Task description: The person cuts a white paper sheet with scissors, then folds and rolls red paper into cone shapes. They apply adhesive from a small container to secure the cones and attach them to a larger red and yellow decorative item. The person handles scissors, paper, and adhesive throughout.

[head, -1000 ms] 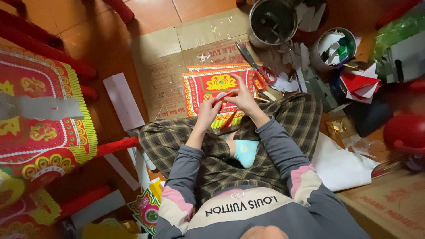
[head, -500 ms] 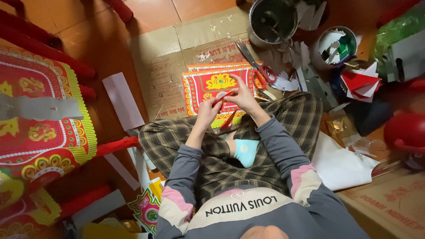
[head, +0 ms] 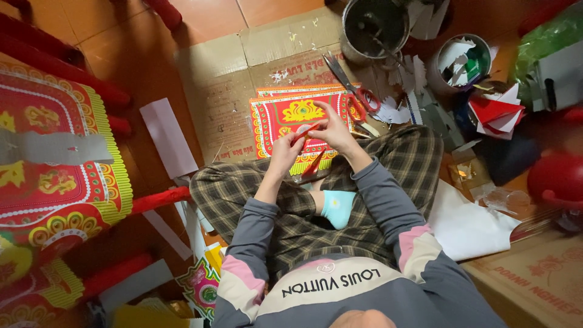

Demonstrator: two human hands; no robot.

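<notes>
One flattened cardboard sheet (head: 212, 79), tiled floor (head: 109, 30)

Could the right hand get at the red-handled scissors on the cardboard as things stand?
Probably yes: the scissors lie uncovered on the cardboard, just beyond the right hand with nothing between. But that hand is pinching a red paper strip with the left hand.

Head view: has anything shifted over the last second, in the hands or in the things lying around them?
Hardly anything visibly changed. The left hand and right hand stay together over the lap, fingers pinching the same small red paper piece; at most they shifted very slightly. Nothing was picked up or let go. The decorated red and yellow sheet, the red-handled scissors and the metal pot lie where they were.
</notes>
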